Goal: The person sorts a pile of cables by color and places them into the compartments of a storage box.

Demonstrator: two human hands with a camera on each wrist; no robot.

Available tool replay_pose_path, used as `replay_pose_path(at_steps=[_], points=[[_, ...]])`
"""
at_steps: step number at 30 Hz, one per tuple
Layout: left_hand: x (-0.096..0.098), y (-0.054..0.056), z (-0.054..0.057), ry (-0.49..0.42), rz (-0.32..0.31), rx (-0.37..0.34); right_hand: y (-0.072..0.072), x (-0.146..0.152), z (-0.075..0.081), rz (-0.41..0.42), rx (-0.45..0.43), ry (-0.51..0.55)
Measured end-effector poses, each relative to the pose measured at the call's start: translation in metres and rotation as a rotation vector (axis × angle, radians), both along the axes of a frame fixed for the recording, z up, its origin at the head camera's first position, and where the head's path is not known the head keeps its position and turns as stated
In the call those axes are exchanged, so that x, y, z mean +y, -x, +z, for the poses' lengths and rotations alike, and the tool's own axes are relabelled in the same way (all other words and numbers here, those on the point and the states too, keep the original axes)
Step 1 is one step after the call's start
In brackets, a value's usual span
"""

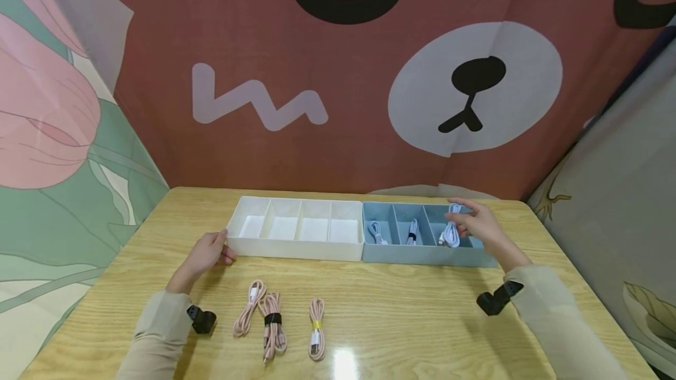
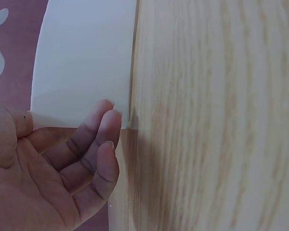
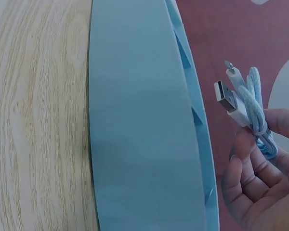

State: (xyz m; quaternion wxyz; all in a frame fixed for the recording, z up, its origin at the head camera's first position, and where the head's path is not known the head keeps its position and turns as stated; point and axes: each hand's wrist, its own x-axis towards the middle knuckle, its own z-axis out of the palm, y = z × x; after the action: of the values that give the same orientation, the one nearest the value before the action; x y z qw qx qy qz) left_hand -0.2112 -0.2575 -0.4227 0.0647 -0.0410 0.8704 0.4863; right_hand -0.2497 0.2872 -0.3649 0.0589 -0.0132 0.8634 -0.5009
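My right hand (image 1: 483,224) pinches a coiled light-blue USB charging cable (image 3: 255,108) between thumb and fingers. In the head view this bundle (image 1: 450,234) overlaps the right part of a blue divided box (image 1: 422,255). Its metal USB plug (image 3: 225,96) points away from the palm. Two more light-blue cables, one loosely coiled (image 1: 375,230) and one with a black strap (image 1: 412,231), lie in the two left compartments. My left hand (image 1: 206,251) touches the left end of a white divided box (image 1: 296,250), fingertips (image 2: 106,103) at its front corner and fingers loosely bent.
Three coiled pink cables lie on the wooden table (image 1: 401,321): one loose bundle (image 1: 249,308), one with a black strap (image 1: 272,327), and one with a yellow tie (image 1: 317,330). The boxes stand end to end near the back edge, before a printed curtain (image 1: 359,157).
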Motion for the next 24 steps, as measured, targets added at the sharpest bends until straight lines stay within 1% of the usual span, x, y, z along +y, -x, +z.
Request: replay_pose_path(at_steps=[4,8,11,18,21,24], points=[[0.000,0.000,0.000,0.000,-0.002,0.003,0.001,0.002,-0.001,-0.032,-0.012,-0.026],[0.000,0.000,-0.001,0.002,-0.004,0.002,0.003,0.004,-0.003,-0.053,-0.003,-0.085],[0.000,0.000,-0.001,0.004,-0.002,0.001,0.005,0.005,-0.006,-0.054,0.009,-0.120],[0.000,0.000,-0.002,0.004,-0.001,0.006,0.011,0.007,-0.014,-0.079,0.048,-0.149],[0.000,0.000,-0.002,0.002,-0.001,0.008,0.011,0.007,-0.015,-0.078,0.070,-0.177],[0.000,0.000,-0.002,-0.003,0.004,0.005,0.011,0.006,-0.014,-0.079,0.069,-0.222]])
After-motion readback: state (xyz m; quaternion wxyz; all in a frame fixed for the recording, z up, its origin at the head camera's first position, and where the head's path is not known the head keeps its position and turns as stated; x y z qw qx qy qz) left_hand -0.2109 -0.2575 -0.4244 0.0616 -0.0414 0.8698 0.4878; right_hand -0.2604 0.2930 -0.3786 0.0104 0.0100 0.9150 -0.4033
